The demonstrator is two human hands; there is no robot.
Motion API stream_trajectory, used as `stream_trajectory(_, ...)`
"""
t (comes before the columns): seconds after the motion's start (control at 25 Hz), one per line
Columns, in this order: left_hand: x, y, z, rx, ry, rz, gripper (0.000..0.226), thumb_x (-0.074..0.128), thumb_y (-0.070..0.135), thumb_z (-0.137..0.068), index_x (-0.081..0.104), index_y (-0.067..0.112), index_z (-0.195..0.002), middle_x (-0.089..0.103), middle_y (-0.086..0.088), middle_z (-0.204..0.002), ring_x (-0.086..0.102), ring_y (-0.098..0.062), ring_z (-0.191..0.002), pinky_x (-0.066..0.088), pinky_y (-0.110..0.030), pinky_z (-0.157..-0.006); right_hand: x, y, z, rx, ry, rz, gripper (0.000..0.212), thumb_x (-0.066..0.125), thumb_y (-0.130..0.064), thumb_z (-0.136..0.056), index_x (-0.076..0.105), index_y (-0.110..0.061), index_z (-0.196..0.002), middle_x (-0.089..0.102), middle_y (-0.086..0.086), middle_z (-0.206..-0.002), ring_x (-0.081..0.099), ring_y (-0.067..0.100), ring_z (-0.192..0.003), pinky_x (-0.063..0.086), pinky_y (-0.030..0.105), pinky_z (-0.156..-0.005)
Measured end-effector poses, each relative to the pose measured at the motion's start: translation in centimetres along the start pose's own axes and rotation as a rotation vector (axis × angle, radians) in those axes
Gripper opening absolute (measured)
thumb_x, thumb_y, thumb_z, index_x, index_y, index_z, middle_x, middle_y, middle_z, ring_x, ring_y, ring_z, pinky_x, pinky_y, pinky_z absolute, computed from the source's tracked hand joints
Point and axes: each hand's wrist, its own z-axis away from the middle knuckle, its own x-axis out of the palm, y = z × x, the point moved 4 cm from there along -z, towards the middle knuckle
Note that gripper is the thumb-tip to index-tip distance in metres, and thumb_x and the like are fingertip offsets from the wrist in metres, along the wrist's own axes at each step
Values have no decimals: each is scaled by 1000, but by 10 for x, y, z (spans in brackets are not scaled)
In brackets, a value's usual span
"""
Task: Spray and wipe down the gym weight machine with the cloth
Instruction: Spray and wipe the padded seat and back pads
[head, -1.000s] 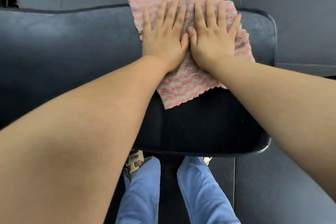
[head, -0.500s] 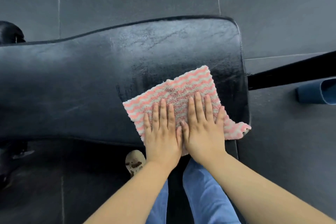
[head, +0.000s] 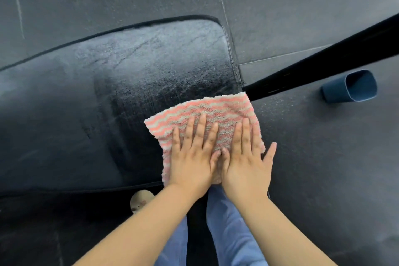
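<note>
A pink and grey striped cloth (head: 207, 114) lies on the near right corner of the black padded bench (head: 108, 93) of the weight machine. My left hand (head: 192, 157) and my right hand (head: 246, 160) lie flat on the cloth side by side, fingers straight, thumbs touching. The cloth's right edge hangs past the pad's right end. The pad shows a darker wiped streak just beyond the cloth. No spray bottle is in view.
A black metal bar (head: 323, 60) of the machine runs from the pad's right end up to the right. A blue cup-like container (head: 352, 86) lies on its side on the dark floor at the right. My legs in blue trousers (head: 228, 233) and one shoe (head: 141, 201) are below the bench.
Both hands slid the cloth from the pad's far edge toward me to the near right corner. It now overhangs the right end.
</note>
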Motion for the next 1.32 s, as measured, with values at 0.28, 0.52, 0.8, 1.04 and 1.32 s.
stream_trajectory(0.28,-16,4,-101,176,-164,-141,59,11,49,-95,11,27,-150,0,-3,-159,-1,-23,-146,-13,-45,-110,-22,27,-88,76,-344,-293,54,17,-36,-102,5,-21,-153,15,-3,-159,6,16,-147,-1,49,-117)
stream_trajectory(0.52,-13,8,-86,140,17,-57,57,25,43,-92,29,20,-144,26,-9,-153,19,-26,-140,8,-52,-111,-31,16,-24,572,-122,-961,54,31,-32,-101,20,-13,-150,15,6,-158,14,18,-145,10,29,-115)
stream_trajectory(0.8,-11,-2,-90,228,39,-71,52,31,42,-91,31,29,-141,37,-3,-149,23,-27,-137,7,-53,-111,-5,13,-70,546,-344,-1009,65,32,-58,-92,34,-20,-145,44,5,-144,42,24,-131,33,37,-107)
stream_trajectory(1.04,-17,-3,-117,258,57,-37,56,32,39,-90,43,13,-138,42,-4,-146,25,-23,-136,9,-48,-110,-9,12,-117,466,-404,-1078,57,23,-54,-96,52,-16,-127,56,8,-131,51,25,-122,37,34,-101)
stream_trajectory(1.32,-39,-31,-203,178,24,-83,65,17,38,-88,32,12,-145,32,-6,-151,26,-23,-141,4,-41,-112,-48,-18,-218,238,-388,-1210,50,15,-39,-104,33,-19,-146,36,3,-151,33,12,-138,23,17,-105)
